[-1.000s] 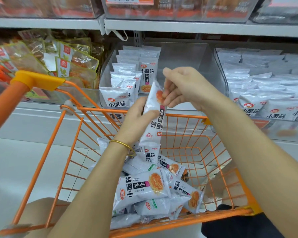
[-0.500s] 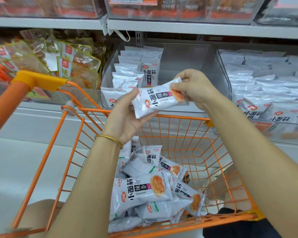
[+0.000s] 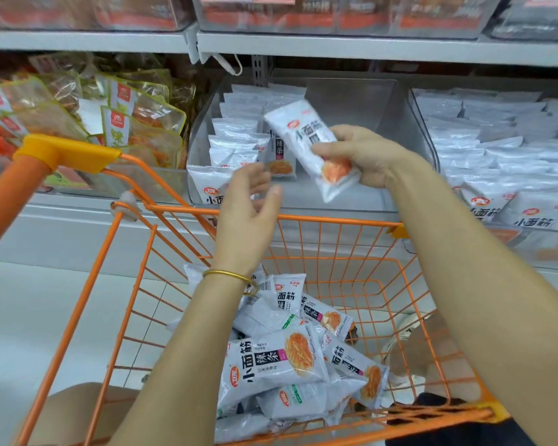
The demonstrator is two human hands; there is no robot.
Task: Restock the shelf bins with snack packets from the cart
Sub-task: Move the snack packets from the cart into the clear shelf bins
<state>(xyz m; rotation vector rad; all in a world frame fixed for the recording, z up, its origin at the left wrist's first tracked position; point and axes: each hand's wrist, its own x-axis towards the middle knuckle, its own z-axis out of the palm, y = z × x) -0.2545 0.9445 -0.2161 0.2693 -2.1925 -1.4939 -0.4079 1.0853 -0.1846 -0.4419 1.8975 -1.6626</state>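
- I see the right hand (image 3: 368, 156) gripping a white snack packet (image 3: 300, 136), just in front of the clear bin (image 3: 351, 101).
- The left hand (image 3: 248, 204) holds nothing, fingers relaxed, beside that grip.
- Below it, spare packets (image 3: 271, 362) lie in the orange cart (image 3: 335, 221).

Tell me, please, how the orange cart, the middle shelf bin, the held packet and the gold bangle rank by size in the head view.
1. orange cart, by far
2. middle shelf bin, though it sits farther from the camera
3. held packet
4. gold bangle, smallest
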